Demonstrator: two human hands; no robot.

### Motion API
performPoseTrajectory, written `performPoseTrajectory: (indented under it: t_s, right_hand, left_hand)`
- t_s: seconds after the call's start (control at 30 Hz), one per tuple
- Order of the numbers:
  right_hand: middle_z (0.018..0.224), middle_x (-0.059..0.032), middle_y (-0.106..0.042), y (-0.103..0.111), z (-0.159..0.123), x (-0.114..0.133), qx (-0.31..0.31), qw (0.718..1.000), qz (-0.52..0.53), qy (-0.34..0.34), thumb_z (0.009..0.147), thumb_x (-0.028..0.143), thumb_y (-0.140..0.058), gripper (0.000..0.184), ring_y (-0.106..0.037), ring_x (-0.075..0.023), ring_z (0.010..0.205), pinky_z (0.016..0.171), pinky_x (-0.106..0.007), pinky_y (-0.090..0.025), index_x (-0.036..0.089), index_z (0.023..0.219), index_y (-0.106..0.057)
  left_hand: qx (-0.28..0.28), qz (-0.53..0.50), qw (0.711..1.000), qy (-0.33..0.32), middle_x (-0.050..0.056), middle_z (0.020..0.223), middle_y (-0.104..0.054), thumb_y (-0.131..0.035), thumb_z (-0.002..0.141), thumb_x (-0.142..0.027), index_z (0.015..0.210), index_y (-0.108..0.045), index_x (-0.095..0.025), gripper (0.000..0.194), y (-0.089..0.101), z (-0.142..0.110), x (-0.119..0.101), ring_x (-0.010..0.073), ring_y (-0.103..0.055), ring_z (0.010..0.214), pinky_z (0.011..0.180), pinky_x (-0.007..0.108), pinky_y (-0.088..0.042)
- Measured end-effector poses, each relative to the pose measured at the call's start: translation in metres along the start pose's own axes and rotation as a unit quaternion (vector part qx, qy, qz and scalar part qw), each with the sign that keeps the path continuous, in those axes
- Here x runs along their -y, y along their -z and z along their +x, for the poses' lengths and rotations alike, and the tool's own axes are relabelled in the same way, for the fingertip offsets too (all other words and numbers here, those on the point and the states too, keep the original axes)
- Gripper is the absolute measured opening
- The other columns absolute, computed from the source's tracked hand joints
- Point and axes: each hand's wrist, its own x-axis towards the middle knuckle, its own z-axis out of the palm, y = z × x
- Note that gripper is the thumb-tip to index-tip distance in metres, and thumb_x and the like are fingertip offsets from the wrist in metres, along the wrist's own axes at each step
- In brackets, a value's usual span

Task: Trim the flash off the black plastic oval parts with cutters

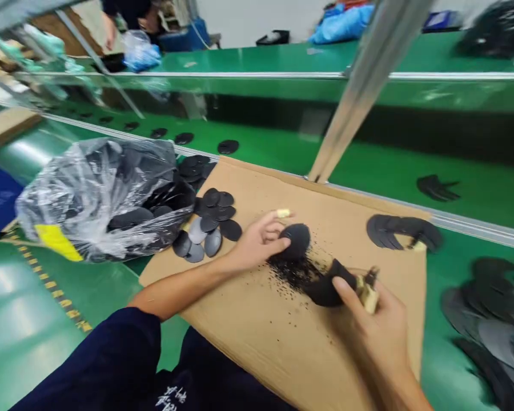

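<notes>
My left hand (261,242) pinches a thin black oval pad (297,240) between thumb and fingers, above the cardboard sheet (257,319). My right hand (377,319) is closed on another black pad (328,288), which looks bent and sits lower and to the right. Pale yellow covers wrap some fingertips on both hands, and a dark smudge marks one on the right. Small black scraps (295,271) lie scattered between and below the two pads. Whether the right hand also grips a small tool is hidden.
Loose black ovals (213,242) lie left on the cardboard, beside a clear plastic bag (111,194) of more. A fanned row (385,231) lies at right, with a pile (492,319) beyond. A metal post (355,97) rises behind; ovals (228,146) line the green belt. A person (131,17) stands far back.
</notes>
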Motion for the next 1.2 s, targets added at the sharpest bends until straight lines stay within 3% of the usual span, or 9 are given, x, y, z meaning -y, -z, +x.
performPoseTrajectory:
  t_s: [0.17,0.27,0.43,0.53,0.7,0.83,0.93,1.07,1.2]
  right_hand:
    - [0.067,-0.0001,-0.062,-0.005,-0.003,0.006,0.006,0.999,0.011,-0.030,0.080,0.053,-0.071,0.032,-0.054,-0.0160,0.060,0.057,-0.028,-0.047,0.021,0.081,-0.066]
    - [0.066,0.0009,-0.060,-0.006,-0.004,0.007,0.011,0.999,0.021,-0.038,0.080,0.051,-0.070,0.030,-0.052,-0.0157,0.059,0.056,-0.028,-0.046,0.021,0.082,-0.065]
    - [0.074,-0.0009,-0.063,-0.003,-0.013,0.005,-0.010,0.999,0.028,-0.037,0.080,0.047,-0.071,0.027,-0.057,-0.0179,0.068,0.066,-0.030,-0.049,0.021,0.083,-0.062]
    - [0.076,-0.0013,-0.063,-0.004,-0.019,0.004,0.007,0.998,0.045,-0.039,0.085,0.045,-0.067,0.024,-0.058,-0.0190,0.072,0.068,-0.030,-0.049,0.021,0.084,-0.061]
    - [0.078,0.0000,-0.062,-0.006,-0.026,0.005,0.030,0.996,0.068,-0.053,0.088,0.043,-0.064,0.023,-0.058,-0.0178,0.076,0.071,-0.028,-0.047,0.020,0.085,-0.061]
    - [0.077,-0.0006,-0.062,-0.006,-0.028,0.006,0.027,0.996,0.078,-0.045,0.086,0.042,-0.066,0.023,-0.056,-0.0174,0.075,0.069,-0.028,-0.045,0.020,0.083,-0.061]
    - [0.076,-0.0006,-0.061,-0.005,-0.027,0.004,0.011,0.996,0.075,-0.038,0.086,0.044,-0.066,0.025,-0.055,-0.0173,0.075,0.069,-0.028,-0.046,0.020,0.082,-0.060]
    - [0.078,0.0002,-0.061,-0.006,-0.024,0.005,-0.017,0.996,0.077,-0.036,0.085,0.042,-0.068,0.023,-0.055,-0.0164,0.073,0.069,-0.027,-0.046,0.020,0.084,-0.060]
    - [0.077,0.0010,-0.060,-0.009,-0.020,0.005,0.005,0.996,0.084,-0.036,0.084,0.040,-0.069,0.021,-0.053,-0.0156,0.070,0.068,-0.027,-0.046,0.021,0.085,-0.060]
  left_hand:
    - [-0.014,0.041,0.999,-0.019,0.009,0.106,-0.071,-0.066,0.084,-0.027,0.117,-0.062,-0.016,0.035,0.000,-0.005,-0.003,0.0174,-0.067,0.099,0.092,0.033,-0.056]
    - [-0.024,0.052,0.998,-0.014,0.007,0.097,-0.070,-0.067,0.082,-0.028,0.107,-0.060,-0.017,0.028,-0.002,-0.006,-0.005,0.0155,-0.067,0.090,0.083,0.030,-0.057]
    - [-0.026,0.058,0.998,-0.012,0.002,0.091,-0.066,-0.071,0.080,-0.030,0.122,-0.053,-0.021,0.047,-0.011,-0.016,-0.012,0.0139,-0.065,0.078,0.069,0.024,-0.056]
    - [-0.043,0.118,0.992,-0.006,0.002,0.089,-0.067,-0.072,0.080,-0.030,0.107,-0.062,-0.021,0.030,-0.012,-0.023,-0.012,0.0131,-0.062,0.071,0.060,0.022,-0.052]
    - [-0.035,0.126,0.991,-0.043,0.002,0.087,-0.068,-0.071,0.082,-0.029,0.098,-0.061,-0.021,0.021,-0.015,-0.030,-0.006,0.0161,-0.066,0.084,0.075,0.026,-0.055]
    - [0.032,0.253,0.964,-0.082,0.003,0.098,-0.069,-0.064,0.089,-0.029,0.119,-0.064,-0.025,0.030,-0.015,-0.034,-0.006,0.0182,-0.065,0.092,0.084,0.030,-0.053]
    - [0.085,0.307,0.943,-0.094,0.003,0.088,-0.067,-0.064,0.090,-0.030,0.102,-0.071,-0.024,0.015,-0.013,-0.033,-0.005,0.0175,-0.060,0.079,0.071,0.028,-0.052]
    - [0.053,0.201,0.976,-0.059,0.003,0.087,-0.065,-0.069,0.087,-0.029,0.087,-0.068,-0.019,0.011,-0.015,-0.033,-0.007,0.0154,-0.063,0.078,0.067,0.024,-0.053]
    - [0.035,0.097,0.995,-0.014,0.003,0.089,-0.068,-0.075,0.083,-0.029,0.110,-0.067,-0.018,0.030,-0.022,-0.033,-0.006,0.0136,-0.066,0.074,0.067,0.024,-0.057]
